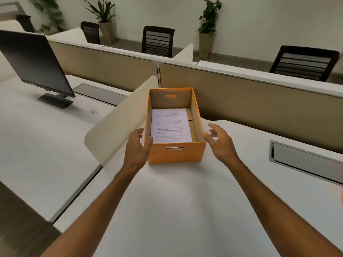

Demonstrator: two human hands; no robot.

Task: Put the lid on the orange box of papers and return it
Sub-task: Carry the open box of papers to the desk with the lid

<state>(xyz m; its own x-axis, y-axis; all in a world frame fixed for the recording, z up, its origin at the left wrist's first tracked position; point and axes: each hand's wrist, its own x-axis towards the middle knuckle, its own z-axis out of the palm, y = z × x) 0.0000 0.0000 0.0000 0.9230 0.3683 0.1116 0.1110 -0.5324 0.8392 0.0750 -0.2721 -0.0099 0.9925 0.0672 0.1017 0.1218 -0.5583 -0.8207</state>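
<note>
I can read nothing here: the top sheet of paper (170, 125) in the orange box (176, 154) carries printed lines, all too blurred.

One orange box (176, 153), one paper stack (170, 126), two hands, one monitor (35, 62), perhaps four chairs, three plants.

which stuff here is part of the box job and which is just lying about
Job: orange box, open, no lid in view; papers inside it; left hand at its left wall; right hand near its right side.

Lying about: monitor; chairs; potted plants.
</note>
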